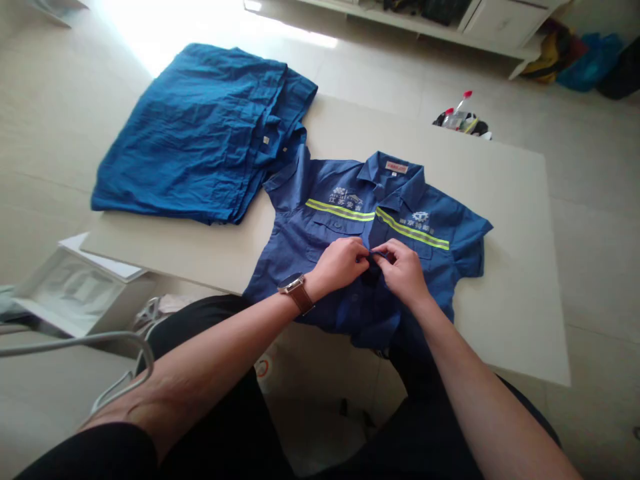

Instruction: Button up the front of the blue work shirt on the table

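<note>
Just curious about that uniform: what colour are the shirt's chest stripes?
The stripes are bright yellow-green on the blue shirt, best seen in the head view.

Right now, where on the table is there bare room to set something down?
Widest bare patch: table right of the shirt, out to the right edge. Also the far strip beyond the collar, and the near-left strip between the folded stack and the front edge. Crowded: centre, where left hand and right hand pinch the shirt front.
</note>
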`<action>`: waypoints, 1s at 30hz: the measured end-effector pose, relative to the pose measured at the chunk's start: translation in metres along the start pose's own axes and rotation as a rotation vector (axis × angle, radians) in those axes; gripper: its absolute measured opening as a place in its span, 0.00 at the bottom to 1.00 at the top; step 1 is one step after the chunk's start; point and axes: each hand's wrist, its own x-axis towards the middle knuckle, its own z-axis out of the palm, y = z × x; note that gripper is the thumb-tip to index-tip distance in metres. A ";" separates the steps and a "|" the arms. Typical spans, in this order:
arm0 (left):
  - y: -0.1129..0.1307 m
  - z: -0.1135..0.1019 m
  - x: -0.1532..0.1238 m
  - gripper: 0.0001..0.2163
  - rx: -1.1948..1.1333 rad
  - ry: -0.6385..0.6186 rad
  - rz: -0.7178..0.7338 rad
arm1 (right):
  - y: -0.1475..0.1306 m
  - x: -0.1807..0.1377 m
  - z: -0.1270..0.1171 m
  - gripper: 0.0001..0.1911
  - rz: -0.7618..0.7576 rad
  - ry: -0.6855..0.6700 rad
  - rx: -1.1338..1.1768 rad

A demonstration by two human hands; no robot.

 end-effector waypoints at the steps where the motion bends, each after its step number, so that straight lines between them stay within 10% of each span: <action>1: 0.000 0.000 0.000 0.09 -0.003 -0.002 -0.001 | 0.000 0.000 0.000 0.06 -0.014 0.005 -0.006; 21: 0.004 -0.007 0.000 0.10 0.088 -0.083 -0.086 | 0.021 0.006 -0.013 0.09 0.157 0.273 -0.074; 30: 0.001 0.005 -0.005 0.12 0.090 -0.214 -0.085 | 0.026 0.007 -0.017 0.24 0.104 0.162 -0.147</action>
